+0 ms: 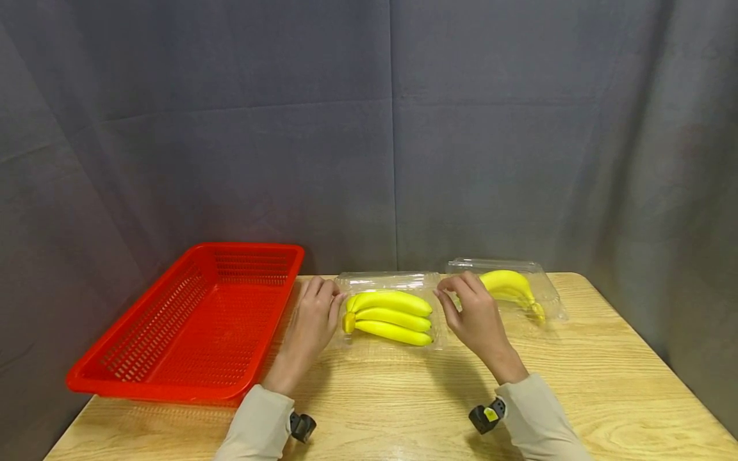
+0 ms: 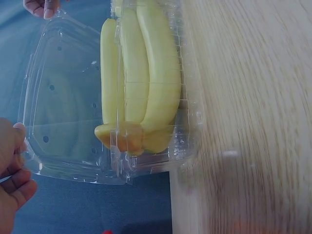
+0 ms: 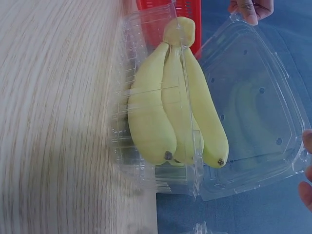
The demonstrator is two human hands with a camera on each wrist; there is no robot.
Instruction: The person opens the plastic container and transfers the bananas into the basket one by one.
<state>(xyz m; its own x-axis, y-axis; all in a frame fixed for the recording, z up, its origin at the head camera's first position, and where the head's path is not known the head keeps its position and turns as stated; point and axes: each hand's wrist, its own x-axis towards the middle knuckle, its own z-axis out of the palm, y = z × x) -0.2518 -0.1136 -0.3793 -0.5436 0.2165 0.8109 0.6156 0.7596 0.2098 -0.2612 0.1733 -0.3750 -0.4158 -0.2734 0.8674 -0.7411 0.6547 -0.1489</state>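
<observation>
Wooden table (image 1: 605,397) against a grey curtain backdrop (image 1: 230,128). At its centre stands a clear plastic clamshell container (image 1: 387,282), its hinged lid raised toward the backdrop. Inside the base lies a bunch of three yellow bananas (image 1: 389,317), stem end pointing to the person's left, tips to the right.

Left hand (image 1: 314,317): positioned at the left end of the clamshell, fingers curled, fingertips pinching the edge of the raised lid; the left wrist view shows the fingers (image 2: 14,165) at the lid's rim. Right hand (image 1: 473,314): at the right end of the same clamshell, thumb and forefinger pinching the lid's corner. The right wrist view shows only fingertips at the frame edge, so the exact contact there is not fully clear, though they appear to touch the rim.

Both wrist views confirm the lid standing open, the bananas seated in the base, which rests at the table's far edge.

A second clear clamshell (image 1: 519,269) sits just beyond and right of the right hand, holding another banana bunch (image 1: 510,288). A red perforated plastic basket (image 1: 144,365) stands at the table's left, near the left hand.
</observation>
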